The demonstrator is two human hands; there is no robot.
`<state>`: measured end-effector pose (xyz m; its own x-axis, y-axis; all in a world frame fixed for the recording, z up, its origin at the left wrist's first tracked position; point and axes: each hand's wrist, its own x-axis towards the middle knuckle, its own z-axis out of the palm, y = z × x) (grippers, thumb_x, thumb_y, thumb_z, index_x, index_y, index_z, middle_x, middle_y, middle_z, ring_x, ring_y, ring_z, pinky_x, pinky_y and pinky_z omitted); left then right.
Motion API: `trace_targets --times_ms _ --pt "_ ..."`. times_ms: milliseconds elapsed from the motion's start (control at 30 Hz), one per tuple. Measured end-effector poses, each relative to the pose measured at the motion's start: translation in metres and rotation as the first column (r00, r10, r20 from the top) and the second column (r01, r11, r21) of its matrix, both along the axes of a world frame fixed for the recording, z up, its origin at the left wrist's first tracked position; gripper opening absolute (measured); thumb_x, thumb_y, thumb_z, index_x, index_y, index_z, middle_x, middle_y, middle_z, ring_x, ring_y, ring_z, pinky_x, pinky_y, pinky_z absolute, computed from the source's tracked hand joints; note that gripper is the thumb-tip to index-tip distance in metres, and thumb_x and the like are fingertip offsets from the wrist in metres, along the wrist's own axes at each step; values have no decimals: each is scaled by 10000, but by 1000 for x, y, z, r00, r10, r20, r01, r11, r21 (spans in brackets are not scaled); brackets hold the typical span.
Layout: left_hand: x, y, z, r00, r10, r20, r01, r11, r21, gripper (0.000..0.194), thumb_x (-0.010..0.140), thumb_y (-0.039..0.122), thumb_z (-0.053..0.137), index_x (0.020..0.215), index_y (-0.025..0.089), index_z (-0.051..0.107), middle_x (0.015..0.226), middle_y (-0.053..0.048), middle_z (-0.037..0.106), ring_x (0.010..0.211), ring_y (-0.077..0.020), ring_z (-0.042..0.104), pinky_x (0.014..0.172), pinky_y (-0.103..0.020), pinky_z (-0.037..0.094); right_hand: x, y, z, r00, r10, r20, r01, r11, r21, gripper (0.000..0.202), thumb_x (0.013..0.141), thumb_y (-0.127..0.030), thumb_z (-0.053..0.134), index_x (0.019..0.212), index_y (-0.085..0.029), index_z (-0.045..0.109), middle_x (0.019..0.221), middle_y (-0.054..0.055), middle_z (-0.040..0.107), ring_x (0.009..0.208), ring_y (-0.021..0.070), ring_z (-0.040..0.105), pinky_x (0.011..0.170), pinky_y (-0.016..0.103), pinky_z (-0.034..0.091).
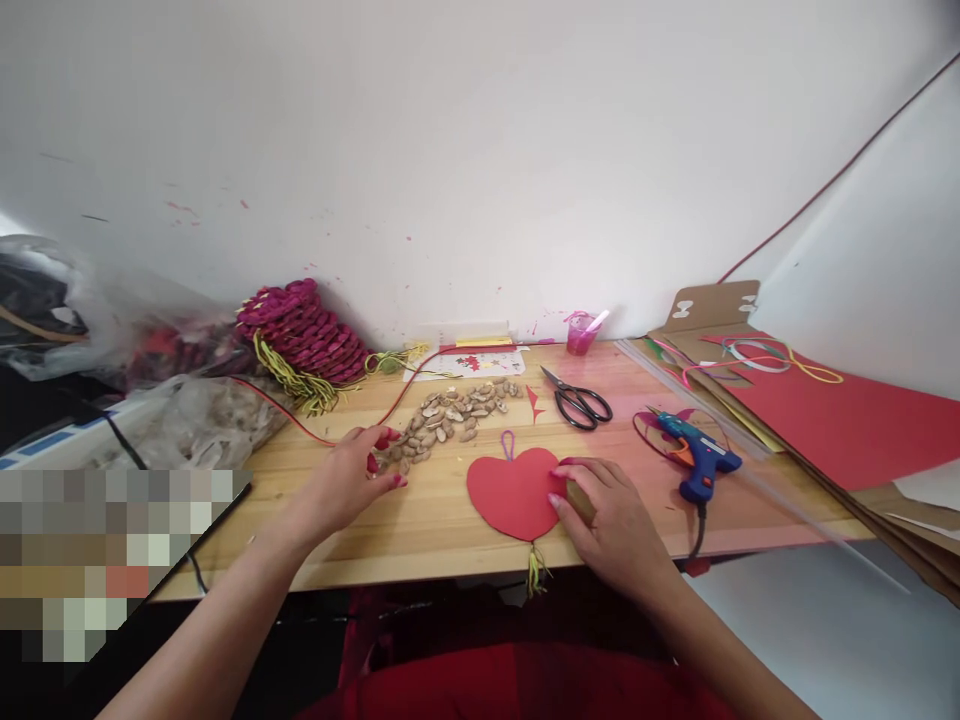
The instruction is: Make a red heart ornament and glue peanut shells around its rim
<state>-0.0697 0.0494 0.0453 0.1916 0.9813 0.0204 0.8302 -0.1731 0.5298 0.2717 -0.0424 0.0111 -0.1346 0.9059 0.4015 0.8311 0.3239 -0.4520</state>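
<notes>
Reaching in from the left, the person's left hand (349,480) is at the near end of a loose heap of peanut shells (442,415) on the wooden counter (442,560). Its thumb and fingers stand apart, with shells visible between them; whether a fingertip touches one cannot be told.

The right hand (619,520) meets the right edge of a red heart-shaped piece (510,495), which lies flat near the counter's front edge. The thumb and index fingertips are slightly apart on that edge. A brownish thing (579,500) shows between them, partly hidden by the hand, and whether it is gripped cannot be told. A purple loop (508,445) rises from the top of the heart, and a yellow-green tassel (535,572) hangs from its point.

Beyond the heart lie small red scraps (534,403) and black-handled scissors (577,400), with a pink cup (579,335) near the wall. To the right rests a blue glue gun (701,460), then cardboard with red sheets (847,410) and coloured cords (772,358) on top. At the back left, a magenta braided bundle (304,330) leans beside clear plastic bags (217,425).
</notes>
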Motion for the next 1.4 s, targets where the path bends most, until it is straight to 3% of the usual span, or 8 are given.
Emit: trace_targets --times_ms 167,433,567,700,900,1167,1300,1400 --pt "-1 -12 -17 988 93 123 -96 995 15 660 693 405 720 1289 159 577 1085 -83 595 793 -197 622 775 -358 550 0 1 -1 1000 -9 18 9 1000 13 188 921 -271 590 1094 -216 638 1107 112 682 1091 310 566 949 489 453" --pt "31 24 -23 975 -10 220 -9 996 88 536 706 260 738 1224 184 628 1151 -87 594 799 -172 632 793 -339 563 0 2 -4 1000 -12 26 12 1000 22 196 918 -283 599 1097 -214 636 1106 111 683 1085 308 578 947 502 466" --pt "39 34 -19 952 -51 302 11 991 134 492 766 284 693 1242 184 619 1191 -93 595 868 -172 645 769 -310 565 5 -1 -8 995 -35 -96 41 997 62 187 916 -284 611 1089 -220 646 1089 106 683 1067 289 603 933 471 486" --pt "24 39 -16 915 -18 403 -61 982 180 395 827 416 641 1145 183 667 1071 -78 674 818 -173 641 691 -297 538 8 -4 -7 965 -72 -252 90 994 63 127 930 -283 605 1026 -244 678 1030 78 693 990 251 643 871 415 513" --pt "1 38 -19 937 23 347 -45 997 55 384 736 427 711 1030 179 712 1004 -67 699 796 -183 640 731 -327 532 8 -3 -6 980 -37 -197 46 998 40 104 915 -287 627 977 -234 693 976 78 708 957 259 638 855 426 507" --pt "30 31 -22 961 -96 258 72 993 97 375 686 364 777 1020 203 723 968 -40 624 720 -148 598 684 -295 533 3 -2 -5 982 6 -189 8 997 74 83 884 -277 668 947 -236 704 977 82 720 982 266 639 883 436 499" --pt "38 34 -23 973 -113 200 65 972 227 341 767 356 682 1072 206 707 1025 -55 632 713 -146 613 725 -303 543 17 -19 13 922 -192 -336 214 976 29 151 915 -344 616 893 -230 713 929 72 746 878 241 680 772 368 524" --pt "33 34 -25 973 -128 190 59 942 329 343 859 461 590 1067 214 704 1040 -63 668 720 -168 631 689 -308 534 45 -34 31 849 -437 -298 420 899 -120 305 928 -445 547 820 -214 714 803 63 751 767 230 692 702 341 520"
